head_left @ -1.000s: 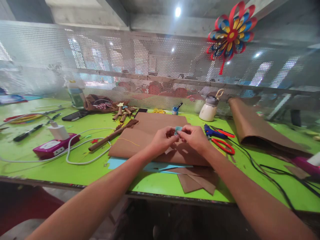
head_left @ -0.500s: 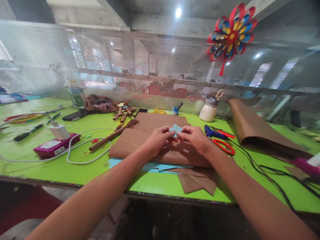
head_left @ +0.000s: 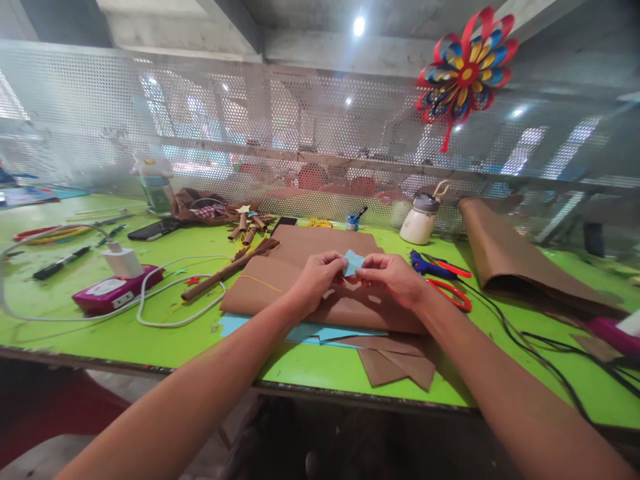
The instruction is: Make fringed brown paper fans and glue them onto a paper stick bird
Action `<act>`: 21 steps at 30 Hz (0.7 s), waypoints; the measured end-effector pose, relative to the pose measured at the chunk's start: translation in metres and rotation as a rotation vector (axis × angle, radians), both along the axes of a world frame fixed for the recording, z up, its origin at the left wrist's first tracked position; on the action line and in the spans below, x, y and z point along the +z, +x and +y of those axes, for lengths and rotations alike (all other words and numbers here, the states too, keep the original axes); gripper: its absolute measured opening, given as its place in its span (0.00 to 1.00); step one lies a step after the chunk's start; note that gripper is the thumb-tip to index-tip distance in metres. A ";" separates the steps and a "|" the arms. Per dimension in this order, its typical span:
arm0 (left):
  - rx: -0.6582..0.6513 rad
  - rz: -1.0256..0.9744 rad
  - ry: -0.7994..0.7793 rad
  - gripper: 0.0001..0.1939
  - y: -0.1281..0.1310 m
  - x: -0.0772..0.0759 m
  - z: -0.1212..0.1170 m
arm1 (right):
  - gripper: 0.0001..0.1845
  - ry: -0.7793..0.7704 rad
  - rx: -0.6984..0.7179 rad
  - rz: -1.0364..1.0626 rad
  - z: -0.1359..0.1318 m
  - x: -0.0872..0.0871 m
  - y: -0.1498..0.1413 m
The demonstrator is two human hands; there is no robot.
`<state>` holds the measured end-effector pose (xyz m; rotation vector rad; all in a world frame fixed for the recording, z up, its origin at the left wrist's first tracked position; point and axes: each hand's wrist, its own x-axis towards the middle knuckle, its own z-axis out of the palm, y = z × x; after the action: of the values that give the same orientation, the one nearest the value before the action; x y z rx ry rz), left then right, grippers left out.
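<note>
Both my hands meet over a stack of brown foam sheets (head_left: 300,250) in the middle of the green table (head_left: 100,333). My left hand (head_left: 317,280) and my right hand (head_left: 393,277) each pinch one side of a small light-blue paper piece (head_left: 353,261), which is held just above the brown sheets. The fingers of both hands are closed on it. A light-blue sheet (head_left: 235,325) pokes out from under the brown stack.
Red-handled scissors (head_left: 450,293) and a blue glue gun (head_left: 425,263) lie right of my hands. A white glue pot (head_left: 420,218) stands behind. A brown roll (head_left: 505,253) lies at right. A pink box with charger (head_left: 113,287) and white cable (head_left: 165,317) sit left. Black cables (head_left: 540,347) run right.
The blue piece was folded small a second ago and now shows flatter and wider between my fingers. Both hands stayed in place over the brown sheets.
</note>
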<state>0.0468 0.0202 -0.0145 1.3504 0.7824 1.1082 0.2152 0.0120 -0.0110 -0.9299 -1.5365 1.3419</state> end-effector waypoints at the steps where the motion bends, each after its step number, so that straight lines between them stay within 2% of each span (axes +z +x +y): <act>1: 0.005 0.001 0.006 0.06 0.000 0.001 0.000 | 0.10 -0.006 -0.002 0.014 0.000 0.000 0.000; 8: 0.003 0.000 -0.030 0.07 -0.003 0.004 -0.001 | 0.11 -0.035 -0.045 0.084 0.001 0.000 0.002; 16: -0.114 -0.056 -0.087 0.07 -0.004 -0.003 0.003 | 0.13 -0.011 -0.089 0.230 0.006 0.001 0.004; 19: -0.141 -0.080 -0.086 0.08 -0.004 -0.005 0.003 | 0.16 0.009 -0.076 0.239 0.007 0.001 0.006; 21: -0.227 -0.114 -0.088 0.08 -0.005 -0.004 0.003 | 0.22 0.038 -0.015 0.220 0.004 0.002 0.006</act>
<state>0.0421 0.0227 -0.0188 1.2562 0.5720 0.9516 0.2212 0.0164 -0.0086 -0.7425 -1.3792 1.3516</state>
